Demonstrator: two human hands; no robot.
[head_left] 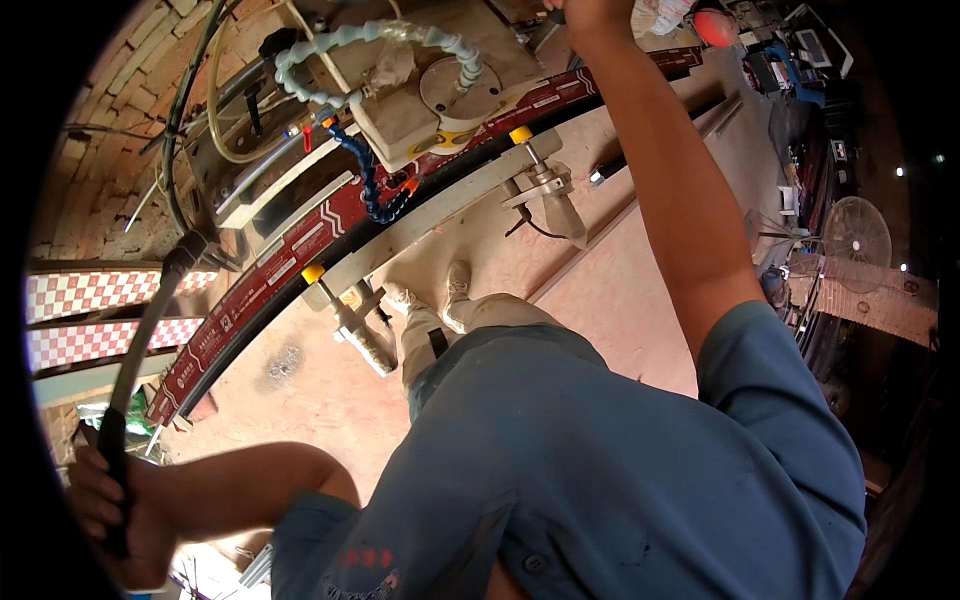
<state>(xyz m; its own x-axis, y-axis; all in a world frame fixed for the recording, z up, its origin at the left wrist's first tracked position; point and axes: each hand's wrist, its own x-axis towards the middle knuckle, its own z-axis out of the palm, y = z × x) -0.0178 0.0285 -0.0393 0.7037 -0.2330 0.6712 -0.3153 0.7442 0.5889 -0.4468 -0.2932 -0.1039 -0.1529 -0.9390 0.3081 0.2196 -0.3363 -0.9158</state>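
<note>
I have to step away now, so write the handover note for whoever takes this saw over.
Left hand: fingers closed round the black hose, low at the person's left.
Right hand: raised to the far end of the red rail, on a dark handle near a red knob; grip partly out of view.
Saw head with its segmented coolant lines sits on the rail.
Done: both hands in place.
Left: no workpiece shows on the dusty floor.

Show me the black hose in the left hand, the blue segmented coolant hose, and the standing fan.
black hose (140, 345), head view, mid-length above the fist
blue segmented coolant hose (368, 178), head view, middle of its curve
standing fan (856, 240), head view, centre of the round grille
</note>
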